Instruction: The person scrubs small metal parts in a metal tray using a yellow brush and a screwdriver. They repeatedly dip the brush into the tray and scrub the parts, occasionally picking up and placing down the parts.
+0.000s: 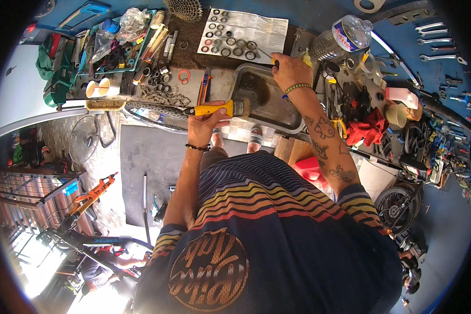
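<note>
My left hand (210, 118) is closed around a yellow-handled paintbrush (213, 110), whose bristles point right over the near-left rim of a grey rectangular tray (298, 127). Dark, dirty liquid or residue lies in the tray. Beyond its far right corner, my right hand (292, 73) grips a slim tool with a metal shaft (265, 52); most of its handle is hidden by my fingers. The tool's tip is close to the bearing rings (239, 43), which lie in rows on a white printed sheet (272, 31). I cannot tell whether it touches one.
Left of the tray lie a utility knife (204, 86), a chain (165, 98) and loose rings. A teal bin (136, 65) holds small parts. To the right stand a large clear plastic bottle (345, 35), a red rag (367, 128) and pliers (339, 127). Wrenches (435, 41) hang on the blue wall.
</note>
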### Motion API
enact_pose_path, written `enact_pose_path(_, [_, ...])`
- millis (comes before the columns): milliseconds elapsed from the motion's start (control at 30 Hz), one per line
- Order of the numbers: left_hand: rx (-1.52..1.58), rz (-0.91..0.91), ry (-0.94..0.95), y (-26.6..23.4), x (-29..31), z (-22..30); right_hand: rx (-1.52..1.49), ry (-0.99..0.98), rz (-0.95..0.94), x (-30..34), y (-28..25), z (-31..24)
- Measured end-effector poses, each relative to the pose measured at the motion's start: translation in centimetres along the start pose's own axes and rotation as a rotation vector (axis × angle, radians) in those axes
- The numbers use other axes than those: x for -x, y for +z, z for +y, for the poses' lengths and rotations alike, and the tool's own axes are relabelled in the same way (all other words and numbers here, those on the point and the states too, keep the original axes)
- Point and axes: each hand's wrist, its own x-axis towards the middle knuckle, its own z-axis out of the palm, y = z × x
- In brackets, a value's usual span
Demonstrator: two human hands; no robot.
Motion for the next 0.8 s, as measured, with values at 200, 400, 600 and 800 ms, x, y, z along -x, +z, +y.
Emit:
enact_pose_path(200, [0.050,-0.029,-0.033,0.4,-0.1,-0.1,0.057,-0.121,0.138,1.2,-2.6,-0.2])
enact_pose_path(400, [0.146,-0.047,-0.023,0.9,-0.4,-1.1,-0.318,-0.161,0.021,4.4,-5.2,-2.4])
enact_pose_path(600, [0.142,-0.238,-0.117,3.3,-1.8,-2.0,-0.323,-0.345,-0.094,3.9,-0.9,-6.5])
enact_pose_path(800, [-0.033,-0.366,-0.227,1.9,-2.1,-0.4,-0.214,-0.305,-0.205,4.2,-0.7,-11.1])
